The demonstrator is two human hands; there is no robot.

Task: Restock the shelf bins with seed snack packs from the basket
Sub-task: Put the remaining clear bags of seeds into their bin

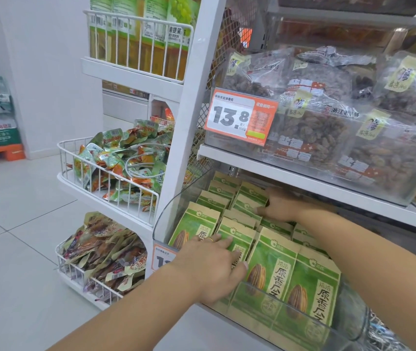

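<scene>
Green and tan seed snack packs [275,269] stand in rows inside a clear plastic shelf bin [166,214] on the lower shelf. My left hand [209,264] lies flat with straight fingers on the front packs near the bin's left side. Further back, under the upper shelf, my right hand [280,206] reaches into the bin, its fingers touching the tops of the rear packs [247,198]. Whether it grips one I cannot tell. The basket is out of view.
A white shelf [303,173] above holds clear bags of dried fruit [310,127] behind an orange 13.8 price tag [240,115]. To the left stands a white wire rack [110,183] with bins of small snack packets and drink cartons. Tiled floor lies further left.
</scene>
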